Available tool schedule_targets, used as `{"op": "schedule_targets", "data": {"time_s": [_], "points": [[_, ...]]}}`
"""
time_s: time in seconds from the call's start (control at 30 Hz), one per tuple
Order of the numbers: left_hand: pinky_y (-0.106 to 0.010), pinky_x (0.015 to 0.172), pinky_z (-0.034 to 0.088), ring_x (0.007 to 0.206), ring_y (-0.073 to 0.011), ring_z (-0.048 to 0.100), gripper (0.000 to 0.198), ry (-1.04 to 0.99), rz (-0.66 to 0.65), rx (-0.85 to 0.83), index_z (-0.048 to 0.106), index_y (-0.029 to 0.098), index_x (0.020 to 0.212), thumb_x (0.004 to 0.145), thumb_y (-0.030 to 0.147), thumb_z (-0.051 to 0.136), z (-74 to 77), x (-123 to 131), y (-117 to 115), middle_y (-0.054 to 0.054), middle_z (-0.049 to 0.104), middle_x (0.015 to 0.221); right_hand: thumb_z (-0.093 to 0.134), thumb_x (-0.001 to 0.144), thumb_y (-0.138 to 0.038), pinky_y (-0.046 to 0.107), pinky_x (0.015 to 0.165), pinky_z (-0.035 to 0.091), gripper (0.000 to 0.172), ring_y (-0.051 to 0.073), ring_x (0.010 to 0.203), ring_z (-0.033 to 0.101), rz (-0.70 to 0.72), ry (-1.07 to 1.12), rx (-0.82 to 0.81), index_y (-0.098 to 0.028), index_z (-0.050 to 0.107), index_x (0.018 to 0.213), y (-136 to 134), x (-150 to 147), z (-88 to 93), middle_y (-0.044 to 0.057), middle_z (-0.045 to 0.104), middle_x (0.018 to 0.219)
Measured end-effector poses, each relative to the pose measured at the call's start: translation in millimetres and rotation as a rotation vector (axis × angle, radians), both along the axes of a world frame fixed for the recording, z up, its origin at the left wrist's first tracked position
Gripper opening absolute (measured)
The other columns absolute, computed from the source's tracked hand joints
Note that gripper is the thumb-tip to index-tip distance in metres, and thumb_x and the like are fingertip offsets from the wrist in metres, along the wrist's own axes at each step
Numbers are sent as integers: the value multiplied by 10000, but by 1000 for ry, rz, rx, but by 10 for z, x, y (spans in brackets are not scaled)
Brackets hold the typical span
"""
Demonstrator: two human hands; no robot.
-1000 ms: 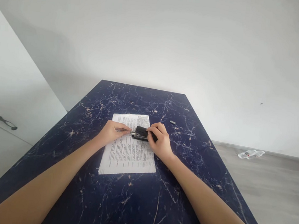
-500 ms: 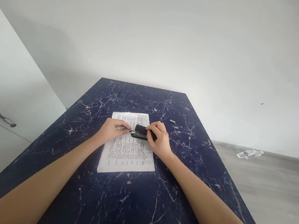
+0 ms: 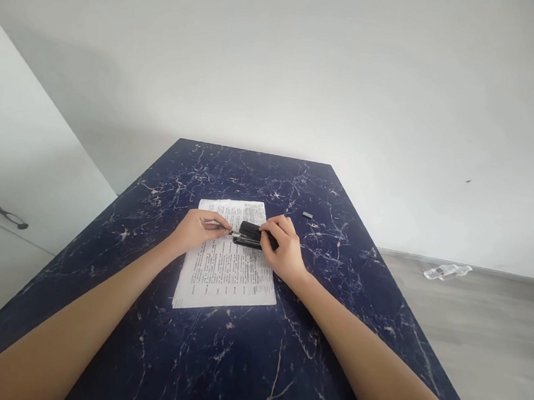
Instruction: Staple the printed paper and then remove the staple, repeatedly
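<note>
Over printed paper sheets (image 3: 220, 278) lies a black stapler (image 3: 249, 230), its top part raised from its base. My right hand (image 3: 285, 246) is closed around its rear end, on the right side of the sheets. From the left, my left hand (image 3: 204, 228) pinches a small piece at the stapler's front end between thumb and fingers. That piece is too small to make out fully; a bit of metal shows beside the fingertips. A small grey strip of staples (image 3: 307, 215) lies on the table, beyond my right hand.
The dark blue marbled table (image 3: 224, 374) has its far edge near a white wall (image 3: 281, 68). At the left stands a white cabinet (image 3: 11, 135) with a dark handle (image 3: 6, 216). A clear plastic wrapper (image 3: 448, 272) lies on the floor at the right.
Both hands and the stapler keep nearly the same place. The whole view has shifted very slightly; no clear move of any object shows.
</note>
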State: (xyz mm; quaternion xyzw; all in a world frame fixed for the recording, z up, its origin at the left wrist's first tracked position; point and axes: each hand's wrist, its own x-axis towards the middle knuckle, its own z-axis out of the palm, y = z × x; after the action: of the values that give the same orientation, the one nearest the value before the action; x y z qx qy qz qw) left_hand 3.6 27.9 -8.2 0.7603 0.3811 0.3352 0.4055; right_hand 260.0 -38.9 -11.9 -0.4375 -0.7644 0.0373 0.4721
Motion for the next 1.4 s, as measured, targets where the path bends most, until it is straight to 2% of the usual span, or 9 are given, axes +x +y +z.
{"op": "schedule_targets", "data": {"time_s": [0.57, 0.73, 0.83, 0.97, 1.2, 1.3, 1.4], "points": [[-485, 990, 625, 971, -230, 767, 150, 57, -55, 16, 812, 263, 964, 861, 359, 760, -26, -27, 33, -60, 802, 1011, 512, 972, -125, 428, 816, 503, 161, 236, 896, 546, 1, 2, 3, -227, 635, 988, 0, -6, 0, 79, 614, 986], [-490, 1028, 601, 1053, -245, 757, 203, 134, -133, -6, 813, 308, 1070, 892, 359, 729, 13, -174, 54, -38, 800, 1105, 610, 965, -234, 453, 893, 524, 91, 252, 992, 589, 16, 22, -77, -233, 647, 1047, 19, 35, -24, 88, 631, 1077], [-447, 997, 622, 1059, -243, 758, 226, 148, -201, -61, 811, 324, 1104, 895, 329, 724, 22, -256, 67, -27, 798, 1126, 722, 907, -306, 453, 927, 549, 268, 262, 1070, 634, 92, 48, -199, -249, 657, 1161, 56, 77, -57, 91, 662, 1173], [-397, 930, 651, 999, -239, 774, 186, 114, -252, -63, 834, 320, 1024, 855, 284, 763, 9, -251, 67, -23, 812, 1057, 744, 891, -299, 435, 891, 572, 285, 234, 979, 694, 168, 118, -315, -253, 694, 1168, 101, 145, -84, 62, 735, 1085], [-359, 860, 656, 940, -234, 781, 122, 16, -339, -43, 839, 280, 931, 811, 273, 816, -38, -63, 0, -38, 817, 987, 780, 858, -300, 406, 855, 557, 258, 217, 923, 694, 275, 151, -356, -239, 727, 1103, 111, 179, -60, 51, 744, 1038], [-348, 841, 642, 865, -215, 775, 93, 12, -306, 34, 819, 247, 869, 791, 292, 842, -51, 17, -39, -40, 807, 915, 779, 861, -304, 400, 850, 546, 268, 216, 923, 687, 298, 140, -352, -236, 725, 1114, 106, 171, -51, 52, 742, 1035], [-352, 824, 634, 851, -210, 755, 198, 7, -241, 72, 741, 209, 796, 746, 337, 884, -50, 62, -61, -34, 757, 871, 778, 860, -308, 402, 846, 544, 262, 220, 924, 684, 303, 132, -346, -232, 726, 1106, 99, 163, -38, 57, 743, 1033]]}}
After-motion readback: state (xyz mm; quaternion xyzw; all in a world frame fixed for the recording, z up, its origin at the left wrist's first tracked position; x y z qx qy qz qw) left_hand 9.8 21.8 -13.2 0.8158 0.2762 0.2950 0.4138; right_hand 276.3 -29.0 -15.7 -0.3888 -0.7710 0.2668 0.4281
